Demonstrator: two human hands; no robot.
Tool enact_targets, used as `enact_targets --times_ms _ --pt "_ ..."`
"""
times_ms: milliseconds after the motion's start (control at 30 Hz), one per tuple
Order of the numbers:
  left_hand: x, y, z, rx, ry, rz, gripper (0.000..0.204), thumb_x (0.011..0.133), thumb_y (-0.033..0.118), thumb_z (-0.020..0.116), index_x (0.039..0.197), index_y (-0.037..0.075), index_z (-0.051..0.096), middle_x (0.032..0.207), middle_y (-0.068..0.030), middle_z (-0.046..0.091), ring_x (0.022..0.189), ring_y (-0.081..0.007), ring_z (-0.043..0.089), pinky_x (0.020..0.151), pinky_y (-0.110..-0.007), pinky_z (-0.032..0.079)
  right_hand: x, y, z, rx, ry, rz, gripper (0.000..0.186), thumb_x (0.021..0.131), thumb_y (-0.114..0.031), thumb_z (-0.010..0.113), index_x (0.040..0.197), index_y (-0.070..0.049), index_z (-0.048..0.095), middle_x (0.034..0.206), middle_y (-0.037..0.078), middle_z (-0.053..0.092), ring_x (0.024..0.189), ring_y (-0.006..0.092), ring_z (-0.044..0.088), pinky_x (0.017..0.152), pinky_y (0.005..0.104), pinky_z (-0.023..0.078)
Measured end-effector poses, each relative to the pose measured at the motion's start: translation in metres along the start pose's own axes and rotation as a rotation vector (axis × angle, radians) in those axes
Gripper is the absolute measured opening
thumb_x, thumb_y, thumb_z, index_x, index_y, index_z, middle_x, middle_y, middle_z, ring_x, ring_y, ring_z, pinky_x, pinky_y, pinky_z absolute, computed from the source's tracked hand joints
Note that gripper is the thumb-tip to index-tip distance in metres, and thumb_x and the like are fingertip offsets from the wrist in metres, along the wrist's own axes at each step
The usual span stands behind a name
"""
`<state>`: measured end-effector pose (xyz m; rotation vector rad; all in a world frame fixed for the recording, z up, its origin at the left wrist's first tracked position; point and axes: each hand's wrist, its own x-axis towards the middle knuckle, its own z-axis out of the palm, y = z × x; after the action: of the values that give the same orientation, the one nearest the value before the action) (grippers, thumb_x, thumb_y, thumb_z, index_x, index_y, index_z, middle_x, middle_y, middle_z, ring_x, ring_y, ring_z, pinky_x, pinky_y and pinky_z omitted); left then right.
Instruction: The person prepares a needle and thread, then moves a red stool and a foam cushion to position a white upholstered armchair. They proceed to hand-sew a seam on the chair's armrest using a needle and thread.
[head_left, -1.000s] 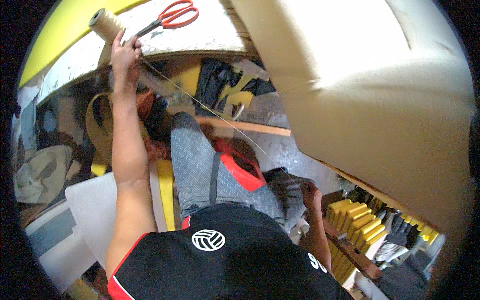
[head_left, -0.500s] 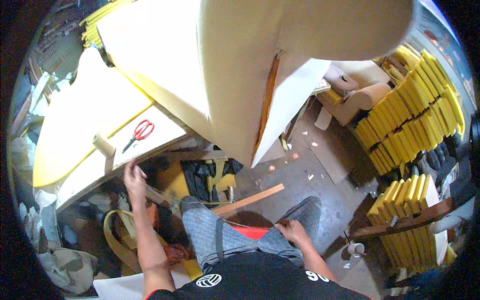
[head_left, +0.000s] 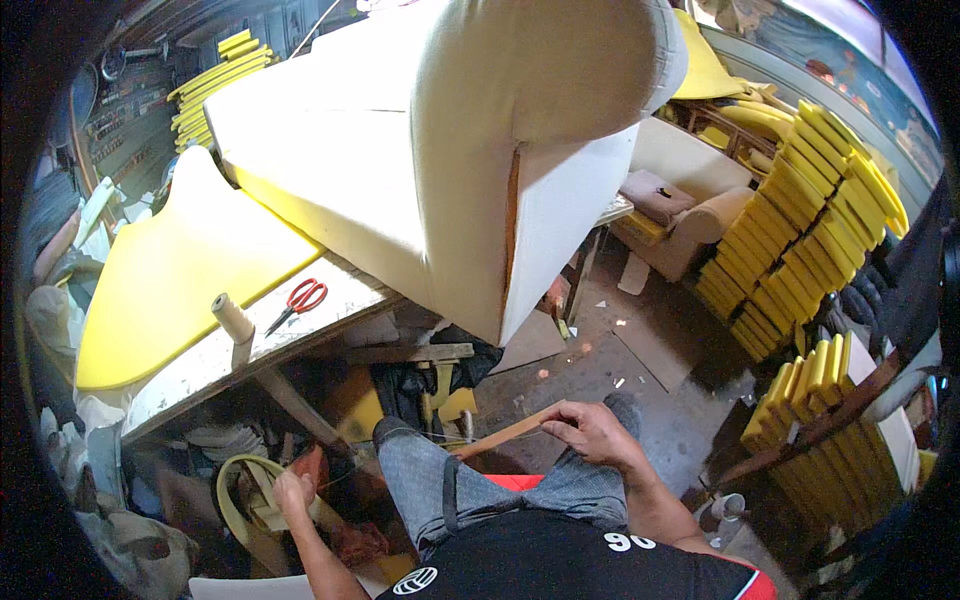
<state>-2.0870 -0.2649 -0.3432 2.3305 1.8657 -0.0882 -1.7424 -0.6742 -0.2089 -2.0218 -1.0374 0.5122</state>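
A cream-covered upholstered furniture piece (head_left: 465, 190), with an open slit in its cover, takes up the upper middle, resting on a worn white workbench (head_left: 350, 287). On the left of the bench lies a broad yellow foam sheet (head_left: 180, 285); well apart on the right, yellow foam pads (head_left: 800, 225) are stacked in rows. A wooden batten (head_left: 512, 431) lies beyond the person's lap, partly behind the right hand (head_left: 592, 432), whose thumb and fingers are closed in a pinch above the right thigh. The left hand (head_left: 293, 491), low beside the left thigh, is curled shut. Red-handled scissors (head_left: 297, 305) lie on the bench, just beside a pale thread spool (head_left: 232, 318) that looks to stand on end. Smallest is the thin pale thread (head_left: 343, 478), running across the lap between the two hands and apparently gripped by both, though its ends cannot be made out. It should be almost weightless, limp and quick to tangle, perhaps slippery; a firm fingertip pinch near each end, lightly tensioned, would suit it best
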Motion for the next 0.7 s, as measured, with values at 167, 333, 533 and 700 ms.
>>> enact_targets --times_ms 167,333,533,700 --pt "-0.096 0.069 -0.092 -0.396 -0.018 0.310 0.035 0.087 0.019 0.071 0.117 0.002 0.070 0.117 -0.0171 0.070 0.105 -0.0314 0.067 0.092 -0.040 0.052 -0.002 -0.031 0.005 0.085 -0.084 -0.137 0.023 0.095 -0.022 0.065 0.110 -0.005 0.069 0.094 0.015 0.073 0.089 0.0243 0.071 0.079 0.0365 0.054" --pt "-0.187 0.182 -0.085 -1.225 -0.116 1.029 0.054 0.083 0.011 0.076 0.133 0.001 0.058 0.116 -0.0147 0.070 0.114 -0.0229 0.064 0.098 -0.036 0.048 -0.006 -0.048 0.023 0.234 -0.186 -0.248 0.030 0.094 -0.018 0.069 0.120 -0.006 0.063 0.088 0.010 0.072 0.079 0.0146 0.066 0.071 0.0316 0.052" --pt "-0.217 0.209 -0.057 -0.993 -0.752 0.970 0.038 0.094 0.022 0.069 0.127 0.002 0.063 0.092 -0.0069 0.070 0.086 -0.0142 0.066 0.077 -0.029 0.051 -0.011 -0.026 0.021 0.308 -0.197 -0.247 0.029 0.095 -0.013 0.067 0.121 -0.002 0.062 0.097 0.010 0.073 0.090 0.0126 0.068 0.078 0.0286 0.054" --pt "-0.219 0.209 -0.054 -0.915 -0.832 0.857 0.025 0.102 0.019 0.057 0.113 0.001 0.071 0.072 0.0013 0.061 0.067 -0.0067 0.055 0.057 -0.023 0.041 -0.024 0.002 0.015 0.364 -0.234 -0.256 0.020 0.094 -0.013 0.069 0.109 -0.001 0.069 0.096 0.010 0.073 0.087 0.0124 0.068 0.076 0.0295 0.054"
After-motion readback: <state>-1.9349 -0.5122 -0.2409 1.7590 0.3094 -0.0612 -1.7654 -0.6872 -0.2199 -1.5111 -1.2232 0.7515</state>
